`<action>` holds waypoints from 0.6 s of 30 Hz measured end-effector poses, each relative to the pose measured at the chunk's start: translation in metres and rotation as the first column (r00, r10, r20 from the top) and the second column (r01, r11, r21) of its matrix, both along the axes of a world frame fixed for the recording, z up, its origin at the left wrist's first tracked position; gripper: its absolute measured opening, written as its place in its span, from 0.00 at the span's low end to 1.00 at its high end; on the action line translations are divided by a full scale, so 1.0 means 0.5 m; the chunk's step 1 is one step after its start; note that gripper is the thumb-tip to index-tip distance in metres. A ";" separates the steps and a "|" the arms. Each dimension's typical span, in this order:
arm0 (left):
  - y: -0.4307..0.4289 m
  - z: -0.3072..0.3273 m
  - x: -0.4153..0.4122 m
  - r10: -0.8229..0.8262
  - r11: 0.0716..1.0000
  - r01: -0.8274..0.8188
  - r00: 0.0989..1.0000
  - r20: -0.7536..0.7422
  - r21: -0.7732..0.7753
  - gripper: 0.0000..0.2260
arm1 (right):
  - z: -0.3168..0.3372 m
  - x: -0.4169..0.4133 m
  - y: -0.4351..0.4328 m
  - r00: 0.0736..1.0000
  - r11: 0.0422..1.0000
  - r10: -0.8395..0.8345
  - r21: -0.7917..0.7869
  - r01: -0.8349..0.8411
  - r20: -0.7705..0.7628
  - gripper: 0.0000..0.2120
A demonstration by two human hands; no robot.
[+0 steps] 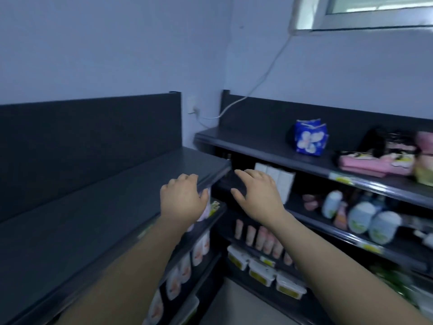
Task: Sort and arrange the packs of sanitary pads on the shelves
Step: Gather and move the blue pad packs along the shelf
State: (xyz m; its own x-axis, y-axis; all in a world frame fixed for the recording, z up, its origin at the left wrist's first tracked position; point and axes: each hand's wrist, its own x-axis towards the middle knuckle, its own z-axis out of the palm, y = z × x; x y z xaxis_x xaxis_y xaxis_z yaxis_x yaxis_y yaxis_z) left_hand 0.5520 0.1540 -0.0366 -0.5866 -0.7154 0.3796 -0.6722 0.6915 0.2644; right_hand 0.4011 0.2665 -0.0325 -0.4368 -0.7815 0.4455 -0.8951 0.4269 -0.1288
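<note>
head view: the left hand curls its fingers at the left shelf edge, grip unclear; the right hand holds its fingers straight, loosely together, holding nothing. a blue pack stands on the right top shelf, pink packs nearby.

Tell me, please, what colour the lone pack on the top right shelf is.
The sanitary pad pack is blue with a white flower print; head view.

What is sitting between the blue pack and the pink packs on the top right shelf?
Nothing. Between the blue pack and the pink packs there is only a bare stretch of the dark shelf, as the head view shows.
</note>
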 end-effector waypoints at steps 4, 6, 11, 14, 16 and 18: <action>0.006 -0.008 -0.139 -0.100 0.995 0.100 0.995 -0.002 0.004 0.17 | -0.012 -0.120 0.044 0.993 0.993 -0.117 0.006 0.117 0.001 0.25; 0.003 -0.012 -0.198 -0.143 0.990 0.143 0.990 0.001 0.003 0.18 | -0.017 -0.169 0.056 0.985 0.985 -0.173 0.008 0.173 0.005 0.25; -0.034 -0.017 -0.352 -0.256 0.967 0.256 0.966 -0.023 -0.004 0.17 | -0.021 -0.295 0.055 0.955 0.955 -0.296 0.009 0.296 -0.003 0.25; -0.070 -0.001 -0.443 -0.315 0.949 0.315 0.948 -0.050 -0.006 0.17 | -0.007 -0.370 0.039 0.932 0.932 -0.362 -0.007 0.362 -0.025 0.25; -0.097 0.017 -0.504 -0.341 0.940 0.340 0.939 -0.053 -0.021 0.17 | 0.009 -0.418 0.023 0.917 0.918 -0.397 -0.020 0.396 -0.028 0.25; -0.122 0.036 -0.564 -0.373 0.928 0.371 0.926 -0.062 -0.034 0.18 | 0.025 -0.465 0.006 0.904 0.904 -0.428 -0.041 0.426 -0.024 0.26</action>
